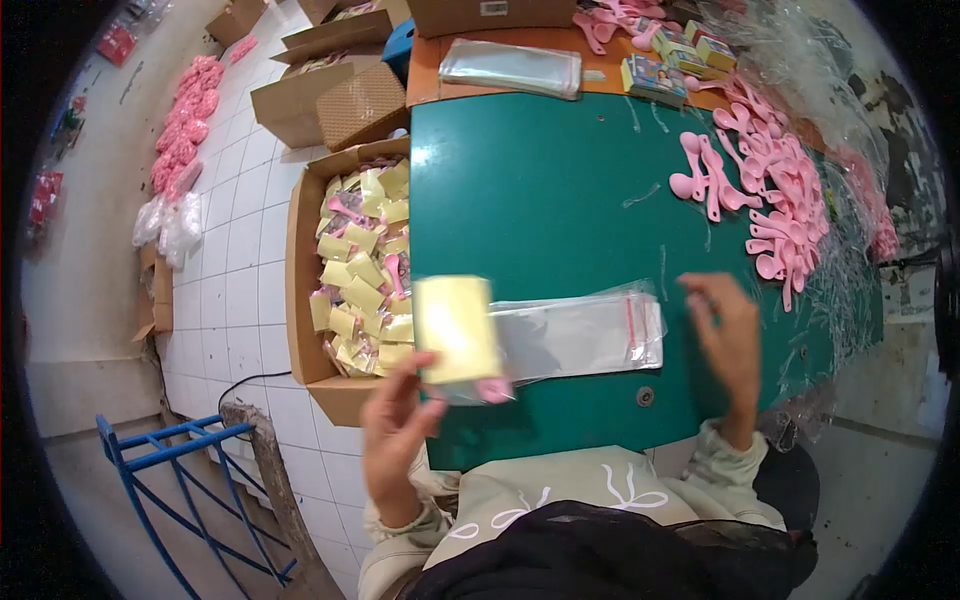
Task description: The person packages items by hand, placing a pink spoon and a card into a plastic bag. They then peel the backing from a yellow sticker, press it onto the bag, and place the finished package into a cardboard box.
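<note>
My left hand (398, 425) pinches the lower left corner of a packet with a yellow card (455, 328), above the table's left edge. Something pink (494, 389), perhaps part of a spoon, shows in clear plastic at the packet's bottom. Behind it a stack of clear plastic bags (575, 335) lies flat on the green table (540, 200), red strips near its right end. To the right of the bags, my right hand (725, 330) hovers with nothing in it, fingers loosely bent and apart.
A cardboard box (303, 300) of similar packets stands against the table's left side. Pink spoons (780, 175) are heaped at the right, beside crumpled plastic wrap (850, 290). More bags (512, 68) and small card boxes (655, 78) lie at the back. A blue metal frame (190, 430) stands lower left.
</note>
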### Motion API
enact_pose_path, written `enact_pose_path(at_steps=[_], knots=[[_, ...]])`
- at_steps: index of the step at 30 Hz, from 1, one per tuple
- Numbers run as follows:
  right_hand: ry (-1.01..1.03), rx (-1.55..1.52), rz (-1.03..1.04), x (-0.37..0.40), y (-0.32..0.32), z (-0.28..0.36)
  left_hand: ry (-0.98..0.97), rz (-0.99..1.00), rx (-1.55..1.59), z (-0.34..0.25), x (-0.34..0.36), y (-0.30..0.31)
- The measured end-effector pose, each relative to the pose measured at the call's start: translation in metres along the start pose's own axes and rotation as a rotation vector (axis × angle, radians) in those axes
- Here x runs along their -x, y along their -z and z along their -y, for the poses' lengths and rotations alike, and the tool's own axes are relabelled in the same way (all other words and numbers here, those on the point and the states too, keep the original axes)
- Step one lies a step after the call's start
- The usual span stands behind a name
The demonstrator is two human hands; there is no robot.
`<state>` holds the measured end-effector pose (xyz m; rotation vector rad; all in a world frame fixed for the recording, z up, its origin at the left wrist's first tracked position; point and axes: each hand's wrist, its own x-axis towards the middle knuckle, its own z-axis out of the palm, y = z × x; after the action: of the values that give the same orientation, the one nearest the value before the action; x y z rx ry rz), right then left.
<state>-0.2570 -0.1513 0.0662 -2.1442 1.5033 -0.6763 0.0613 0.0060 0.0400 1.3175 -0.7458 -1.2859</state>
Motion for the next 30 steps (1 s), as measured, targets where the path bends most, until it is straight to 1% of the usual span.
enact_pose_path(at_steps=[1, 2, 3, 4, 6, 7, 9, 10, 13, 14, 17, 18, 21, 23, 24, 25, 27, 30], knots=[[0.020, 0.175, -0.069, -0.007, 0.017, -0.029, -0.136, -0.128, -0.111, -0.001, -0.004, 0.013], [0.033, 0.426, -0.148, -0.014, 0.032, -0.059, -0.148, -0.238, -0.087, -0.010, -0.006, 0.021], [0.020, 0.404, -0.174, -0.023, 0.048, -0.083, -0.145, -0.292, -0.105, -0.012, -0.010, 0.039], [0.006, 0.381, -0.197, -0.032, 0.062, -0.108, -0.211, -0.324, -0.155, -0.008, -0.016, 0.057], [0.056, 0.391, -0.213, -0.050, 0.077, -0.174, -0.202, -0.486, -0.405, -0.001, -0.025, 0.089], [0.104, 0.463, -0.138, -0.059, 0.084, -0.188, -0.204, -0.566, -0.505, 0.005, -0.027, 0.101], [0.196, 0.602, 0.020, -0.072, 0.091, -0.204, -0.199, -0.561, -0.447, 0.004, -0.028, 0.102], [0.075, 0.625, 0.102, -0.076, 0.090, -0.209, -0.195, -0.562, -0.417, 0.003, -0.027, 0.101], [0.257, 0.610, 0.041, -0.080, 0.080, -0.204, -0.177, -0.434, -0.399, -0.002, -0.031, 0.083], [0.294, 0.646, -0.012, -0.081, 0.075, -0.209, -0.175, -0.391, -0.395, -0.004, -0.033, 0.074], [0.045, 0.542, 0.097, -0.080, 0.078, -0.182, -0.283, -0.256, -0.514, -0.001, -0.048, 0.061], [0.166, 0.518, 0.040, -0.078, 0.078, -0.174, -0.305, -0.278, -0.598, -0.008, -0.054, 0.047], [0.109, 0.280, -0.044, -0.070, 0.072, -0.106, -0.354, -0.039, -0.711, -0.033, -0.070, 0.003], [0.009, 0.030, 0.036, -0.067, 0.065, -0.066, -0.423, 0.302, -0.925, -0.028, -0.088, -0.014], [-0.041, -0.096, 0.074, -0.065, 0.061, -0.052, -0.478, 0.364, -0.983, -0.024, -0.093, -0.032], [-0.025, -0.227, 0.050, -0.063, 0.052, -0.048, -0.533, 0.425, -1.040, -0.019, -0.097, -0.054], [0.012, -0.489, 0.003, -0.061, 0.030, -0.044, -0.665, 0.409, -1.088, -0.011, -0.106, -0.088], [0.068, -0.497, -0.010, -0.051, 0.014, -0.018, -0.658, 0.414, -1.046, 0.010, -0.126, -0.115]])
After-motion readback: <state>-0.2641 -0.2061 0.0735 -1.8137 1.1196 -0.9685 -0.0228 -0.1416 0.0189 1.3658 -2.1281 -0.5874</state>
